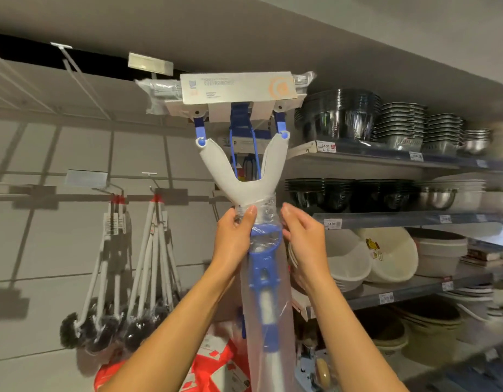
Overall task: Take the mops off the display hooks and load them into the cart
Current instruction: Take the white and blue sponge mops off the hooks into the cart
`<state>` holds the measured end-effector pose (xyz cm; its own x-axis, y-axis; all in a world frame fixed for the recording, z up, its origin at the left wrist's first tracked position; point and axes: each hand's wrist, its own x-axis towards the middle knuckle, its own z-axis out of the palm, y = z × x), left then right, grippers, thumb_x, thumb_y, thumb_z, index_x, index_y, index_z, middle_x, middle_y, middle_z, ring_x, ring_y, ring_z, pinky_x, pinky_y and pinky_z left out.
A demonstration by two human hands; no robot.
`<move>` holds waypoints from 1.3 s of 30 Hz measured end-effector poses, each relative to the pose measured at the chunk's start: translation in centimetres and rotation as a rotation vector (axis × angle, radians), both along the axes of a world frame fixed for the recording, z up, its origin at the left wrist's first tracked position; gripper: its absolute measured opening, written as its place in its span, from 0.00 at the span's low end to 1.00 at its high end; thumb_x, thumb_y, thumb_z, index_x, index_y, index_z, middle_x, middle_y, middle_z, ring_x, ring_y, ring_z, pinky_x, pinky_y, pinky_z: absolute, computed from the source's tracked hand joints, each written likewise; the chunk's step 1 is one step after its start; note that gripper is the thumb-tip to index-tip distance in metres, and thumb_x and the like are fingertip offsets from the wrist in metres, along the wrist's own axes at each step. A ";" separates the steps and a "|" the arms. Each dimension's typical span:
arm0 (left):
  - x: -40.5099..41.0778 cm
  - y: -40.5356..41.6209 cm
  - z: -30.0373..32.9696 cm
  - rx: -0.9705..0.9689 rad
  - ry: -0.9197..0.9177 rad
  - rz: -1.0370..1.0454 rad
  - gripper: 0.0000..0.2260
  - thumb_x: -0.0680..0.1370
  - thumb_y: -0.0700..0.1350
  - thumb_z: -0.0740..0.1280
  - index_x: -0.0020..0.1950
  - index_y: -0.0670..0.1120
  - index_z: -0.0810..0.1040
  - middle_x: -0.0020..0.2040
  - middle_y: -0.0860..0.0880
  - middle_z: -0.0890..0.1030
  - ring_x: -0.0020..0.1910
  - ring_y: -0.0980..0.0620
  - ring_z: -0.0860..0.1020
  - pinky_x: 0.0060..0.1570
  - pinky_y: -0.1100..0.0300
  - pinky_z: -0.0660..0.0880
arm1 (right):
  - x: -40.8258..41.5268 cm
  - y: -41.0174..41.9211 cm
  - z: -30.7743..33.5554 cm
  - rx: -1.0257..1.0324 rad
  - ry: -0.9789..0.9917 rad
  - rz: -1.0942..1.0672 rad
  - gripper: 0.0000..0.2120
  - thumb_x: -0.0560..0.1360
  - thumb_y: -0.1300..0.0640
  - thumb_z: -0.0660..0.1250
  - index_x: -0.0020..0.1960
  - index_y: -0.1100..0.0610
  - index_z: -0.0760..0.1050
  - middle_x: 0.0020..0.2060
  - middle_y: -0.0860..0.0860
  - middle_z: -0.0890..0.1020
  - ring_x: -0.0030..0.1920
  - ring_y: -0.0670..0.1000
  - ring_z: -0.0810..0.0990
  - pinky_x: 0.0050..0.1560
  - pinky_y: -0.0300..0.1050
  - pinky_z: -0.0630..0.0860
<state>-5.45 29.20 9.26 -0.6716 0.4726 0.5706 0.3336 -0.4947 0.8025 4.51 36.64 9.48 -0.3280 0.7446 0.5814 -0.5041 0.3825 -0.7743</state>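
Note:
A sponge mop [242,176] with a white Y-shaped yoke, blue fittings and a cardboard-sleeved head [236,90] is held upright in front of me, its head up near the top shelf. Clear plastic film wraps its blue neck and white handle [266,304]. My left hand [236,236] grips the neck just under the yoke, thumb on the film. My right hand [301,233] is beside the neck on the right, fingers loosely bent and touching the plastic. More blue mop parts [249,162] hang behind the yoke. No cart is in view.
Toilet brushes [123,306] hang in two bunches from wall hooks at left. Bare wire hooks [78,75] stick out at upper left. Shelves on the right carry dark bowls [338,114], steel bowls [437,198] and white basins [386,256]. Red-and-white packaging [216,363] lies low in the middle.

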 end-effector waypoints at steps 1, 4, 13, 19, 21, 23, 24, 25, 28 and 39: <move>0.4 0.7 0.1 -0.004 0.014 0.004 0.11 0.82 0.50 0.66 0.60 0.46 0.80 0.50 0.48 0.87 0.49 0.50 0.85 0.53 0.47 0.81 | 0.3 0.9 0.9 0.015 -0.002 0.010 0.08 0.80 0.55 0.69 0.58 0.54 0.82 0.54 0.51 0.85 0.57 0.49 0.83 0.64 0.54 0.77; 1.7 2.8 0.1 -0.022 0.053 0.040 0.10 0.82 0.51 0.66 0.59 0.47 0.80 0.50 0.49 0.86 0.49 0.51 0.85 0.54 0.46 0.81 | 0.9 3.4 3.4 0.071 -0.028 0.058 0.10 0.80 0.56 0.67 0.50 0.62 0.82 0.48 0.63 0.84 0.50 0.62 0.83 0.59 0.62 0.77; 4.3 7.5 -0.6 -0.119 0.129 0.129 0.14 0.82 0.56 0.64 0.48 0.46 0.81 0.41 0.51 0.85 0.41 0.56 0.83 0.41 0.59 0.78 | 2.1 10.4 3.6 -0.082 -0.025 0.184 0.14 0.80 0.60 0.67 0.50 0.73 0.76 0.40 0.61 0.76 0.40 0.55 0.75 0.41 0.49 0.74; 4.9 10.1 -0.2 -0.053 0.092 0.152 0.10 0.82 0.50 0.65 0.44 0.48 0.79 0.35 0.55 0.82 0.35 0.61 0.78 0.36 0.66 0.74 | 2.4 14.1 2.2 -0.153 -0.035 0.224 0.11 0.79 0.62 0.67 0.50 0.72 0.78 0.42 0.62 0.80 0.43 0.56 0.78 0.42 0.49 0.77; 4.5 11.0 0.1 0.010 0.025 0.107 0.04 0.82 0.45 0.67 0.50 0.47 0.80 0.40 0.53 0.85 0.39 0.59 0.82 0.40 0.61 0.79 | 2.4 15.1 1.9 -0.153 -0.050 0.237 0.10 0.79 0.62 0.67 0.50 0.70 0.79 0.43 0.61 0.82 0.43 0.56 0.81 0.44 0.49 0.80; 4.0 11.6 0.5 0.053 -0.010 0.085 0.05 0.81 0.43 0.68 0.55 0.46 0.80 0.47 0.50 0.87 0.45 0.55 0.85 0.45 0.54 0.83 | 2.3 16.1 1.7 -0.143 -0.052 0.242 0.07 0.79 0.62 0.67 0.49 0.67 0.80 0.42 0.59 0.84 0.42 0.54 0.83 0.41 0.46 0.81; 3.7 12.1 0.6 0.058 -0.018 0.080 0.05 0.80 0.42 0.68 0.56 0.46 0.79 0.48 0.49 0.87 0.46 0.54 0.85 0.44 0.53 0.83 | 2.2 16.6 1.7 -0.134 -0.049 0.239 0.06 0.79 0.62 0.68 0.49 0.65 0.81 0.41 0.57 0.85 0.41 0.53 0.84 0.39 0.44 0.82; 3.4 12.6 0.8 0.060 -0.026 0.073 0.05 0.80 0.41 0.69 0.56 0.46 0.79 0.49 0.48 0.86 0.45 0.54 0.85 0.42 0.53 0.83 | 2.0 17.0 1.8 -0.124 -0.044 0.236 0.05 0.79 0.62 0.68 0.50 0.63 0.81 0.41 0.56 0.85 0.41 0.52 0.84 0.38 0.43 0.82; 2.5 14.2 1.3 0.067 -0.016 0.066 0.06 0.80 0.41 0.69 0.57 0.45 0.79 0.48 0.48 0.87 0.42 0.55 0.85 0.41 0.52 0.82 | 1.6 18.4 2.4 -0.109 -0.037 0.237 0.14 0.79 0.62 0.68 0.63 0.55 0.76 0.47 0.54 0.86 0.43 0.49 0.86 0.36 0.40 0.81; -3.6 20.2 4.6 0.171 0.064 0.096 0.19 0.80 0.43 0.69 0.70 0.55 0.70 0.47 0.52 0.87 0.43 0.54 0.85 0.36 0.54 0.82 | -3.8 23.4 6.1 -0.016 0.018 0.189 0.29 0.79 0.62 0.67 0.76 0.44 0.66 0.44 0.51 0.87 0.43 0.51 0.87 0.43 0.58 0.84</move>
<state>-9.09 49.40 13.90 -0.6687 0.3006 0.6801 0.4338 -0.5851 0.6851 0.69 60.05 15.58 -0.4525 0.6796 0.5773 -0.5798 0.2677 -0.7696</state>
